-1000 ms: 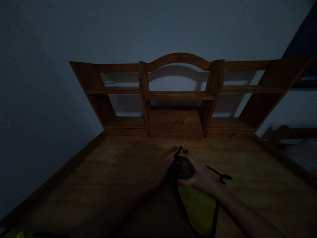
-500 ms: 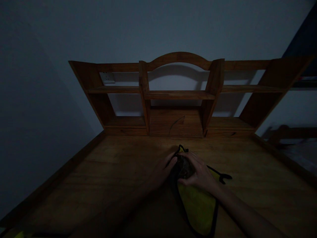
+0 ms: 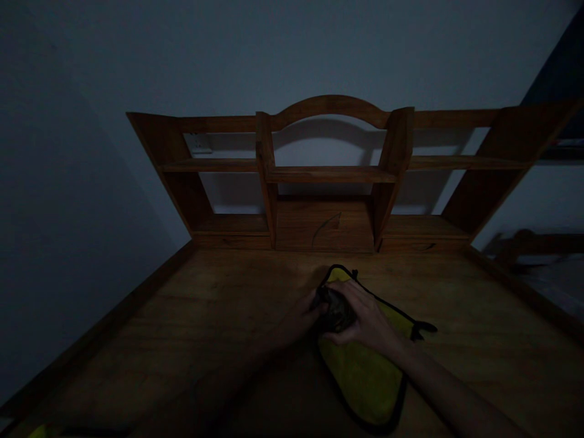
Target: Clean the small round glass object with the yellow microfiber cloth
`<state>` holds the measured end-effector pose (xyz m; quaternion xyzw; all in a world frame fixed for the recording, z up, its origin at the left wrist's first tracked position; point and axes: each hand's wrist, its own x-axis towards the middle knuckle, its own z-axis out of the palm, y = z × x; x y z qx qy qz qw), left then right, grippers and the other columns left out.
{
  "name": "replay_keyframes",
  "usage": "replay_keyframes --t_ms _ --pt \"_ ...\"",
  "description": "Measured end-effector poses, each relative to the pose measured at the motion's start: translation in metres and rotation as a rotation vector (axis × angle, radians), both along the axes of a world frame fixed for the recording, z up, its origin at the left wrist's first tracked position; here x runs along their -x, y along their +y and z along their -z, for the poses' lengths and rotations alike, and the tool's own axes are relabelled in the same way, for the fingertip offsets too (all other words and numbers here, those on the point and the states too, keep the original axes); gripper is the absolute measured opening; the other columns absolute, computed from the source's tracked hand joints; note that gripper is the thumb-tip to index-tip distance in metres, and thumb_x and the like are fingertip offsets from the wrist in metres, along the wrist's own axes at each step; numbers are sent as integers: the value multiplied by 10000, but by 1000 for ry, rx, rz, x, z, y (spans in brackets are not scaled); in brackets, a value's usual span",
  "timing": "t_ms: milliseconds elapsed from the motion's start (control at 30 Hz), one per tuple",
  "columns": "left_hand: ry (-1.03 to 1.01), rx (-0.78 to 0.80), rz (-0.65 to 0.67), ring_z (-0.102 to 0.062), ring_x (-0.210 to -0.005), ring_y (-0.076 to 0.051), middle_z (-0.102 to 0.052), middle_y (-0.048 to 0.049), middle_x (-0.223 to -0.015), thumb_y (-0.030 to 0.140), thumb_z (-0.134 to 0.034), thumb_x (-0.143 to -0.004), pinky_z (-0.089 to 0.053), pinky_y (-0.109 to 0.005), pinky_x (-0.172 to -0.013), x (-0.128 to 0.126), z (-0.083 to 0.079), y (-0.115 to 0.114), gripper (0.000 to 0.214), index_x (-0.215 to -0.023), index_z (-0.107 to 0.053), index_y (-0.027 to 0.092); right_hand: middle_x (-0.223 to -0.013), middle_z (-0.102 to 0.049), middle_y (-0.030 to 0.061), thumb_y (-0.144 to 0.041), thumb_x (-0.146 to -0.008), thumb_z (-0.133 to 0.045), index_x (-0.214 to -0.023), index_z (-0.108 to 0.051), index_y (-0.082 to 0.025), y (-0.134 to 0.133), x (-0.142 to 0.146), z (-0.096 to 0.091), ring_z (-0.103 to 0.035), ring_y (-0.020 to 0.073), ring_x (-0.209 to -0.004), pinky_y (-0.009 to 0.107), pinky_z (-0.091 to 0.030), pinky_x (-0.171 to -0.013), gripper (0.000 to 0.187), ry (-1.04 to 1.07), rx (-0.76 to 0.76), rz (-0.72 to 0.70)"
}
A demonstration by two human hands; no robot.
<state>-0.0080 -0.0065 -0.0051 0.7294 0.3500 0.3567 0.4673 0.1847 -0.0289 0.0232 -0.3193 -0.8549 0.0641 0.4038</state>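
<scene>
A dark rounded object [image 3: 338, 311], too dim to identify, sits between my two hands. My right hand [image 3: 362, 316] is curved around its right side, thumb below and fingers above. On its left edge, my left hand [image 3: 306, 313] pinches with thumb and fingers. Beneath both hands lies a yellow cloth [image 3: 365, 383] with a black border, spread on the wooden desk [image 3: 205, 328]. A black loop sticks out at the cloth's right corner.
A wooden shelf unit [image 3: 331, 175] with several compartments stands along the desk's back edge. Behind it is a pale wall with a power socket [image 3: 199, 146]. Something yellow [image 3: 39, 432] shows at the bottom left corner. Raised wooden rims run along the desk's sides.
The yellow cloth lies flatter and has shifted slightly right, with more of its far end showing. My left hand has moved slightly down onto the dark object's left edge.
</scene>
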Motion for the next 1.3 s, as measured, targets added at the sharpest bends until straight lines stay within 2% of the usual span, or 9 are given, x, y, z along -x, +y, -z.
replay_keyframes --t_ms 400,667,933,1067,1300 --pt "-13 -9 -67 -562 -1061 -237 -623 -64 -1156 423 -517 -874 -415 -369 -967 -2 -11 -3 382 -1156 -578 173 -1144 -581 112 -473 -633 -780 -1278 -413 -208 -1 1 -2 -543 290 -1076 434 -459 -933 787 8 -13 16" --pt "-44 -17 -63 -572 -1022 -220 -626 -57 -1125 430 -522 -878 -436 -349 -926 -3 0 1 375 -1141 -576 168 -1154 -578 114 -483 -630 -778 -1269 -409 -206 -1 -1 1 -547 293 -1075 445 -444 -946 788 0 -18 33" --pt "-64 13 -48 -581 -992 -218 -638 -49 -1094 446 -524 -877 -453 -337 -886 -4 -4 -1 384 -1137 -578 170 -1144 -581 114 -479 -627 -785 -1284 -414 -208 -2 -1 0 -551 298 -1067 443 -463 -923 801 -4 10 31" --pt "-49 9 -52 -573 -996 -219 -636 -50 -1097 449 -539 -867 -438 -345 -914 -3 -4 -1 384 -1118 -587 163 -1148 -584 111 -472 -635 -776 -1276 -418 -210 -2 -1 -1 -556 294 -1070 442 -460 -935 779 -7 5 39" --pt "-82 26 -54 -572 -997 -216 -628 -48 -1118 440 -563 -853 -436 -344 -921 -3 2 2 391 -1137 -585 173 -1161 -578 118 -480 -635 -771 -1276 -408 -211 -3 -1 1 -551 303 -1079 446 -466 -919 784 -18 -12 49"
